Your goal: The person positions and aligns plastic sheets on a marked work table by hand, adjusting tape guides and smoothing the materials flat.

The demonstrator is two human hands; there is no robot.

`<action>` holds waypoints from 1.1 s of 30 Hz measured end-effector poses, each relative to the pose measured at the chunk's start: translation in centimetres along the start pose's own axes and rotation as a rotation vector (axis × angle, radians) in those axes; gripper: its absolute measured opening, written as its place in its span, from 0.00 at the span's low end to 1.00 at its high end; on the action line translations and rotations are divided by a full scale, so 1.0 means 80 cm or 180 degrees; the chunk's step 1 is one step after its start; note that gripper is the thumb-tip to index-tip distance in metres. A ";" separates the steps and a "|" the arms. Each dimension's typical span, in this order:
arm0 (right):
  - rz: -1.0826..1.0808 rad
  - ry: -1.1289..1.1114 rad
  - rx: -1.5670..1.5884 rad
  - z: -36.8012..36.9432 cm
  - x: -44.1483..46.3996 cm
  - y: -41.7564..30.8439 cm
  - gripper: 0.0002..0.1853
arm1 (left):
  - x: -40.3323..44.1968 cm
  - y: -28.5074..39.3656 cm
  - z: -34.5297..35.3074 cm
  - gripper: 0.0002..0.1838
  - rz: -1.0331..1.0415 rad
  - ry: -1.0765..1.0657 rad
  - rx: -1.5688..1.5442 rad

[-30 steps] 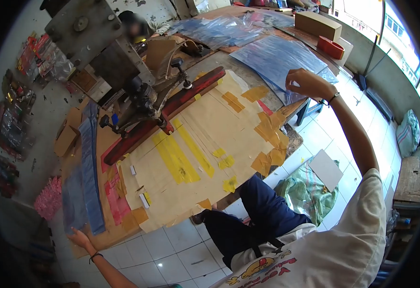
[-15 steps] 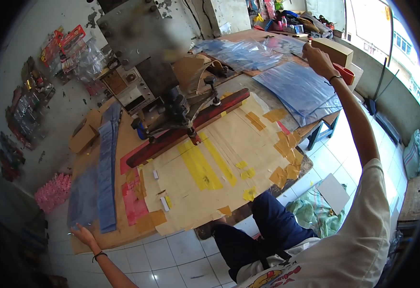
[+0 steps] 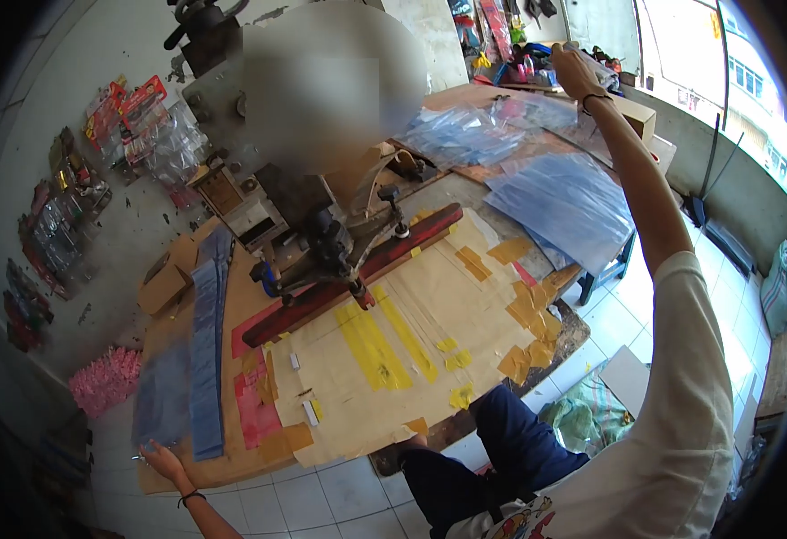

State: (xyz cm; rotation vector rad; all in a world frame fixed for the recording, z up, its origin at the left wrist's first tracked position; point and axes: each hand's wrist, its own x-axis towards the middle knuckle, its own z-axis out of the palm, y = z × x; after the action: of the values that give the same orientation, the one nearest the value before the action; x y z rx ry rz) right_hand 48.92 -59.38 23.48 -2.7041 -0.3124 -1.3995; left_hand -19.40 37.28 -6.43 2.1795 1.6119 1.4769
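At the near left corner of the table, my left hand (image 3: 163,461) rests beside a translucent blue plastic sheet (image 3: 162,395). A thin pale stick (image 3: 138,457) pokes out from its fingers; its kind is too small to tell. Far to the right, my right hand (image 3: 577,74) is raised with the fingers closed, above a stack of clear bluish plastic sheets (image 3: 560,207). What it pinches, if anything, I cannot make out. Between my hands, a long red bar (image 3: 411,251) on a black machine arm lies over a taped beige work surface (image 3: 429,359).
A folded blue plastic strip (image 3: 207,359) lies on the left of the table. More clear sheets (image 3: 465,135) and a cardboard box (image 3: 636,117) are at the back right. The machine head (image 3: 313,207) stands at the centre back. A green sack (image 3: 591,418) is on the floor.
My right hand has moved up and farther away. The top plastic sheets on the right have shifted and spread toward the near edge. My view has turned slightly; my left hand stays at the corner.
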 end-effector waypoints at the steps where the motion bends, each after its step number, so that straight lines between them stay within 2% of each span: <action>1: -0.0139 0.0221 -0.0184 -0.008 0.011 -0.005 0.07 | -0.001 -0.001 -0.001 0.32 -0.0033 -0.0034 -0.0006; 6: 0.0157 0.0379 -0.0642 -0.048 0.074 -0.031 0.07 | -0.004 -0.007 0.005 0.32 -0.0197 -0.0038 -0.0064; 10: 0.0335 0.1186 -0.0915 -0.095 0.108 -0.054 0.08 | 0.002 -0.014 0.008 0.32 -0.0234 0.0013 -0.0214; 12: 0.0082 0.1313 -0.0658 -0.122 0.116 -0.057 0.09 | 0.008 -0.016 0.009 0.32 -0.0271 0.0033 -0.0178; 14: -0.0777 0.2717 -0.0783 -0.138 0.109 -0.063 0.05 | 0.006 -0.021 0.010 0.33 -0.0278 0.0026 -0.0283; 16: -0.0742 0.1755 0.0058 -0.170 0.064 -0.085 0.09 | 0.004 -0.023 0.011 0.34 -0.0270 0.0025 -0.0530; 17: -0.1100 0.1627 0.0187 -0.203 0.021 -0.110 0.11 | -0.001 -0.019 0.008 0.33 -0.0275 0.0093 -0.0573; 18: -0.1472 0.1926 0.0052 -0.214 0.006 -0.128 0.10 | -0.002 -0.014 0.005 0.32 -0.0267 0.0165 -0.0603; 19: -0.0952 0.1620 0.0004 -0.224 -0.051 -0.140 0.12 | -0.004 -0.008 0.005 0.32 -0.0267 0.0200 -0.0584; 20: -0.1141 0.1558 0.0202 -0.236 -0.096 -0.154 0.12 | -0.002 -0.008 0.000 0.32 -0.0248 0.0231 -0.0553; 21: -0.1358 0.1643 0.0312 -0.253 -0.153 -0.170 0.12 | -0.003 0.002 -0.011 0.32 -0.0375 0.0237 -0.0949; 23: -0.0461 0.1313 0.1198 -0.249 -0.262 -0.179 0.13 | -0.015 0.018 -0.029 0.31 -0.0623 0.0422 -0.1660; 25: -0.0908 0.1246 0.1017 -0.248 -0.366 -0.174 0.12 | -0.017 0.026 -0.040 0.29 -0.0795 0.0760 -0.2269; 27: -0.0972 0.0742 0.1765 -0.252 -0.459 -0.201 0.03 | -0.064 0.107 -0.099 0.28 -0.0521 0.0372 -0.2415; 28: -0.1286 0.0596 0.2443 -0.254 -0.481 -0.212 0.06 | -0.105 0.162 -0.135 0.28 -0.0378 0.0169 -0.2494; 30: -0.1386 0.0114 0.3001 -0.268 -0.501 -0.238 0.14 | -0.201 0.239 -0.184 0.26 0.0148 -0.0827 -0.3435; 31: -0.1217 0.0118 0.3151 -0.262 -0.516 -0.240 0.14 | -0.265 0.277 -0.214 0.25 0.0431 -0.1544 -0.3126; 32: -0.1050 0.0111 0.3292 -0.255 -0.533 -0.241 0.14 | -0.325 0.316 -0.236 0.22 0.0942 -0.2545 -0.3674; 33: -0.1134 0.0079 0.3488 -0.255 -0.534 -0.245 0.15 | -0.361 0.362 -0.247 0.27 0.1713 -0.4001 -0.3819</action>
State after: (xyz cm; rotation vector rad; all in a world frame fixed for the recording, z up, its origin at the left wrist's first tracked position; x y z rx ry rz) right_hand 4.32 -49.71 0.05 -1.7499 -1.1816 -0.8727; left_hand -12.65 -7.02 1.17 1.8925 -0.2547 0.4412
